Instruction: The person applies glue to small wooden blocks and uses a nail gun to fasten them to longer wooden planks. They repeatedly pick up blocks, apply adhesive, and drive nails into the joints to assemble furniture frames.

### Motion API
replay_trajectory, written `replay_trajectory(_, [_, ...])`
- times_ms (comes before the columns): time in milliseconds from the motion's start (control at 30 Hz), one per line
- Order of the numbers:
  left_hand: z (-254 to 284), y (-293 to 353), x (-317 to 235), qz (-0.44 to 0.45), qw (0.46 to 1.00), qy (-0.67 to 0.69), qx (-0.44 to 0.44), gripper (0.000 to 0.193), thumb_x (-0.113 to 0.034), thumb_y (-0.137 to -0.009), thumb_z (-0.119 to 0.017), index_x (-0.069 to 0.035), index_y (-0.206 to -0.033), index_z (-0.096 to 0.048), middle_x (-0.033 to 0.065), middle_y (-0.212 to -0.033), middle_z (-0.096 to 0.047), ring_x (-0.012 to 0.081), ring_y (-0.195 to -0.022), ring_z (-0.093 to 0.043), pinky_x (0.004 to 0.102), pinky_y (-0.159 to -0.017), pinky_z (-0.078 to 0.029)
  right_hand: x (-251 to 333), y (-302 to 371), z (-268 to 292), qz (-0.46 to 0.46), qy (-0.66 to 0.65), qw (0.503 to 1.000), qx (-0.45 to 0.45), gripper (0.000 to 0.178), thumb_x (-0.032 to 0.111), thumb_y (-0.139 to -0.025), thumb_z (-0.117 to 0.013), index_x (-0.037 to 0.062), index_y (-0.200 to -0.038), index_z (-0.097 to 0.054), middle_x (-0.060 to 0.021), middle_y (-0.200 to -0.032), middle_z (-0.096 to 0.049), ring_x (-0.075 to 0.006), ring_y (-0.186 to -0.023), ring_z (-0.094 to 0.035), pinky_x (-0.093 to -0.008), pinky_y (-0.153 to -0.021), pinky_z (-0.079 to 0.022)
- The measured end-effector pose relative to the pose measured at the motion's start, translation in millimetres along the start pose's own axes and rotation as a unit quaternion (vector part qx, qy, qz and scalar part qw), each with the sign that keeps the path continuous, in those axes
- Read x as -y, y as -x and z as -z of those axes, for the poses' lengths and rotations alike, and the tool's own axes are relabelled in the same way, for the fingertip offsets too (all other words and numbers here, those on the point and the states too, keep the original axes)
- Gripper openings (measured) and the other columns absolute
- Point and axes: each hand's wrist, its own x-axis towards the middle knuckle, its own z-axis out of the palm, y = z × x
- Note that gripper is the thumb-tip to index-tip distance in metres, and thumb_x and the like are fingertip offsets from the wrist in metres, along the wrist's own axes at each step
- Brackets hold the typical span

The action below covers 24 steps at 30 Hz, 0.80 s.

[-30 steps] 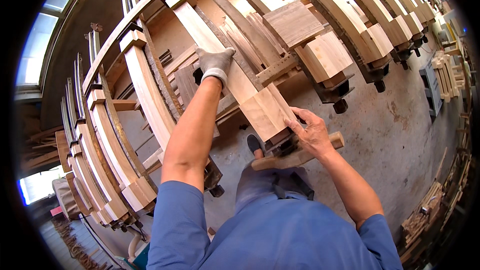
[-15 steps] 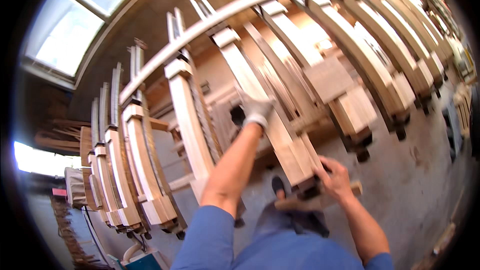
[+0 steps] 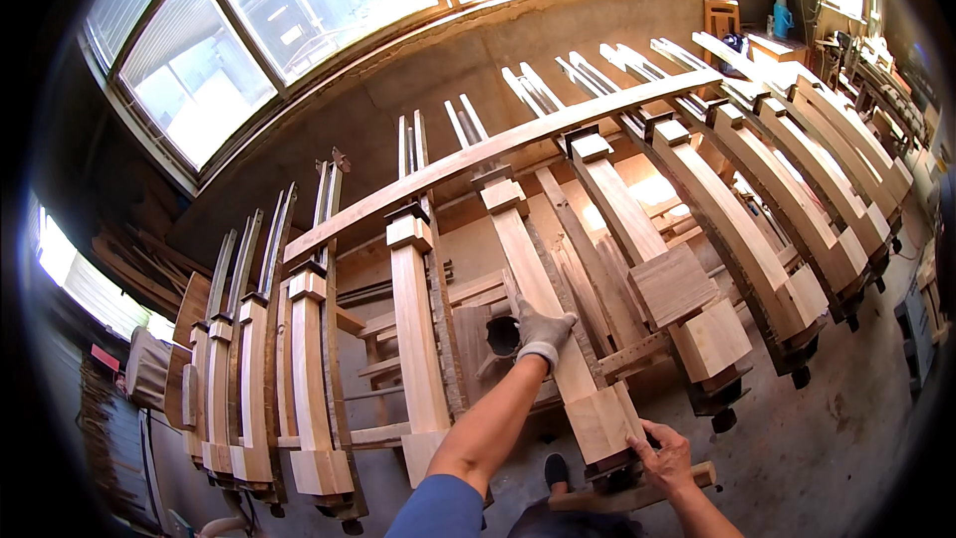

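Observation:
My left hand [image 3: 543, 329], in a pale work glove, is closed over the edges of a long wooden beam [image 3: 533, 269] lying lengthwise in a metal bar clamp. At the beam's near end, my bare right hand [image 3: 665, 453] pinches the corner of a thicker end block [image 3: 600, 423] between thumb and fingers. Under that end, close to my right hand, a wooden bar [image 3: 632, 493] lies crosswise. Its join to the clamp is partly hidden. A small block [image 3: 505, 197] sits on the beam's far end.
Similar clamped beams stand in rows on the left [image 3: 413, 309] and right [image 3: 742, 219]. A long rail [image 3: 478, 154] crosses their far ends. Another beam carries a square wood block [image 3: 673, 284]. Loose boards lie beneath. Windows [image 3: 329, 10] line the back wall. My shoe [image 3: 557, 471] shows on the concrete floor.
The view has tilted up, bringing more of the windows and back wall in. Both hands stay in about the same places on the beam.

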Motion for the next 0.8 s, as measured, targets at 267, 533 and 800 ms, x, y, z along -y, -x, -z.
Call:
replay_trajectory(267, [-16.0, -14.1, 10.6, -0.082, 0.995, 0.044, 0.032, 0.101, -0.038, -0.073, -0.091, 0.001, -0.149, -0.038, 0.0259, -0.143, -0.060, 0.0377, -0.132, -0.058, 0.0448, -0.115, -0.046, -4.8, 0.3, 11.8, 0.106, 0.106, 0.989, -0.013, 0.041, 0.014, -0.087, -0.083, 0.0021, -0.125, -0.074, -0.0223, -0.123, -0.074, -0.0407, -0.116, -0.070, -0.0428, -0.101, -0.057])
replay_trajectory(533, [18.5, 30.5, -39.6, 0.005, 0.998, 0.052, 0.024, 0.115, -0.022, -0.073, -0.095, 0.008, -0.159, -0.026, 0.0308, -0.137, -0.064, 0.0393, -0.120, -0.070, 0.0394, -0.102, -0.059, -29.6, 81.7, 82.3, 0.278, 0.430, 0.859, -0.014, 0.034, 0.006, -0.085, -0.070, -0.0034, -0.117, -0.071, -0.0184, -0.118, -0.073, -0.0396, -0.119, -0.067, -0.0544, -0.113, -0.046])
replay_trajectory(800, [14.6, 8.0, -17.0, 0.021, 0.997, 0.072, 0.026, 0.116, -0.018, -0.072, -0.092, 0.006, -0.162, -0.023, 0.0309, -0.141, -0.061, 0.0393, -0.125, -0.066, 0.0393, -0.109, -0.055, -154.2, 62.1, 60.3, 0.201, 0.444, 0.873, -0.005, 0.036, 0.006, -0.090, -0.061, -0.0024, -0.124, -0.070, -0.0189, -0.130, -0.071, -0.0399, -0.133, -0.060, -0.0560, -0.119, -0.042])
